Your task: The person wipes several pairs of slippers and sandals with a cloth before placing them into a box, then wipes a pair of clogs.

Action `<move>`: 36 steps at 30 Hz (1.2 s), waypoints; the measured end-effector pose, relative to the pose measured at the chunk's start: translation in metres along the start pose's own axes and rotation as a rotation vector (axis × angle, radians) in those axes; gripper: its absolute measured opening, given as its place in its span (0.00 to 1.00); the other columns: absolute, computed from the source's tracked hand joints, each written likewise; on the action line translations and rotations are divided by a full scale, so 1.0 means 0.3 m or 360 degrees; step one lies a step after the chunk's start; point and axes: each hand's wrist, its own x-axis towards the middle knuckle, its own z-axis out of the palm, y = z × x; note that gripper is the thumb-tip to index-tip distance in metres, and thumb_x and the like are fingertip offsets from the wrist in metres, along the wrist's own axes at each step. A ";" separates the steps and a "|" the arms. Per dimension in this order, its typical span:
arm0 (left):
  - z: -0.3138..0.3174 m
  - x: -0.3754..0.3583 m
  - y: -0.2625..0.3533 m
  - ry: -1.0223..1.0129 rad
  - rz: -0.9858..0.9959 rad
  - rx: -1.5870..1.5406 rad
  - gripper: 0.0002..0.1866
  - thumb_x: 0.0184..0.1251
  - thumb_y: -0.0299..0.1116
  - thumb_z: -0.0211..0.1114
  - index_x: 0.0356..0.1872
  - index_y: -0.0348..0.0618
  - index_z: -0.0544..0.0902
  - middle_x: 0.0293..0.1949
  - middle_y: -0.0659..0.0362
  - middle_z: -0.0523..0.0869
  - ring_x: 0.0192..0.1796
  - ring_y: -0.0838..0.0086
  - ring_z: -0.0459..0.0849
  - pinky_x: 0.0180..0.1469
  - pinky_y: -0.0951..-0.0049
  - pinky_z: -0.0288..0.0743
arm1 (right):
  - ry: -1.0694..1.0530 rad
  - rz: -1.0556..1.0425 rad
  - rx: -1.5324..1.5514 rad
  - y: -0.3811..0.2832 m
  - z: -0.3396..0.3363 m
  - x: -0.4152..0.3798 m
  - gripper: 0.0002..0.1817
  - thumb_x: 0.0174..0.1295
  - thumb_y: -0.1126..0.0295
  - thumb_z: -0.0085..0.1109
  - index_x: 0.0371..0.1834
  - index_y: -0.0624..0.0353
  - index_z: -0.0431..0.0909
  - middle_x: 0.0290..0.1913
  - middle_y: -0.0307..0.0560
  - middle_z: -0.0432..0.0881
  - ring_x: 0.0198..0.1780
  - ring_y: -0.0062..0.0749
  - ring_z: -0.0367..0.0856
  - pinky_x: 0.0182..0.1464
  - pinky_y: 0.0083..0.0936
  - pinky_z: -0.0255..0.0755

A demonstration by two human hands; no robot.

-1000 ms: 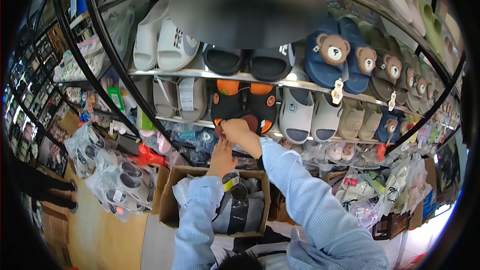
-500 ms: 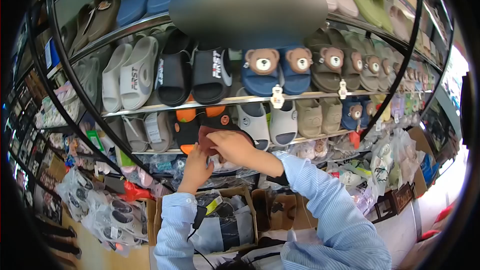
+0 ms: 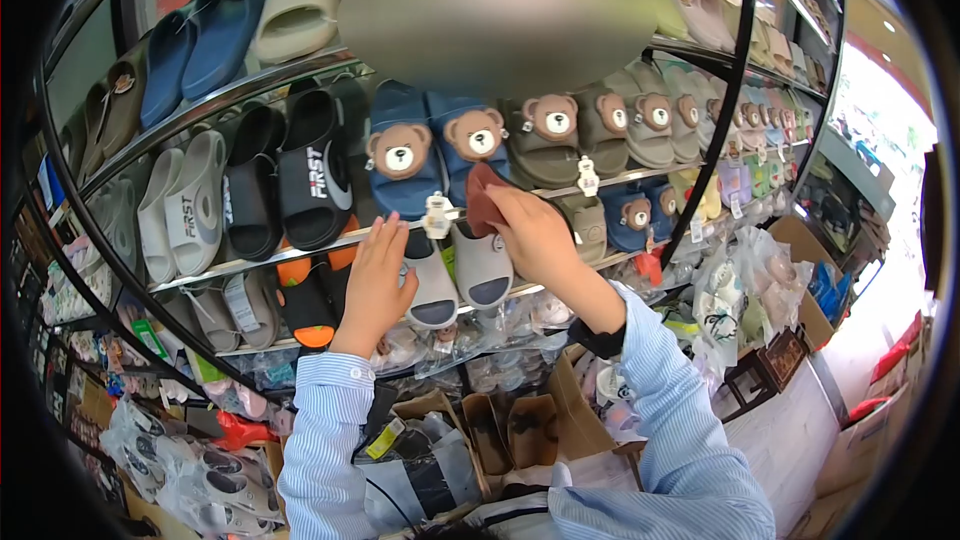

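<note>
My right hand (image 3: pixel 540 242) is closed on a reddish-brown cloth (image 3: pixel 486 202), at the shelf edge just below the blue bear slides (image 3: pixel 408 152). Part of one blue slide is hidden behind the cloth. Stretched upward, the fingers of my left hand (image 3: pixel 374 288) are spread and hold nothing. Beside it are a pair of light grey slides (image 3: pixel 432 285) on the lower shelf and a dangling bear-shaped tag (image 3: pixel 436 215). Black-and-orange slides (image 3: pixel 305 305) sit to its left, partly covered by the hand.
Black FIRST slides (image 3: pixel 318 180) stand on the upper shelf, brown bear slides (image 3: pixel 548 145) further right. A curved black rack post (image 3: pixel 712 155) crosses in front. Below are an open carton (image 3: pixel 575 405) and bagged slippers (image 3: pixel 215 475). A small wooden stool (image 3: pixel 765 370) stands at right.
My view has shifted right along the rack. My right hand has carried the cloth from the black-and-orange slides to the blue bear slides. My left hand has moved apart from it and spread its fingers.
</note>
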 end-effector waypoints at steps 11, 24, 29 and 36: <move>0.116 0.060 -0.012 0.0102 -0.0142 0.0102 0.34 0.53 0.28 0.63 0.65 0.32 0.65 0.68 0.44 0.65 0.71 0.50 0.61 0.71 0.56 0.55 | -0.1025 0.0325 0.0031 0.048 -0.042 0.044 0.06 0.55 0.70 0.55 0.31 0.61 0.75 0.28 0.53 0.82 0.33 0.47 0.83 0.36 0.39 0.73; 0.108 0.058 -0.012 0.0082 -0.0171 0.0068 0.35 0.51 0.29 0.62 0.64 0.32 0.66 0.68 0.44 0.65 0.71 0.51 0.62 0.71 0.57 0.55 | -0.0478 -0.0170 -0.0182 0.134 0.120 0.111 0.15 0.54 0.68 0.62 0.42 0.63 0.73 0.40 0.59 0.79 0.45 0.53 0.78 0.47 0.42 0.70; 0.106 0.059 -0.013 0.0085 -0.0155 0.0072 0.35 0.51 0.29 0.62 0.65 0.31 0.66 0.67 0.43 0.65 0.70 0.50 0.62 0.71 0.57 0.56 | -0.0801 0.0100 -0.0092 0.092 -0.034 0.163 0.13 0.58 0.67 0.59 0.42 0.62 0.72 0.36 0.58 0.81 0.41 0.55 0.79 0.42 0.44 0.71; 0.116 0.053 -0.018 0.0112 -0.0121 0.0067 0.35 0.51 0.29 0.62 0.65 0.31 0.66 0.67 0.42 0.65 0.70 0.50 0.61 0.71 0.57 0.56 | -0.0618 -0.0025 -0.0130 0.087 0.050 0.134 0.12 0.55 0.70 0.60 0.39 0.62 0.72 0.37 0.56 0.80 0.42 0.54 0.79 0.44 0.42 0.72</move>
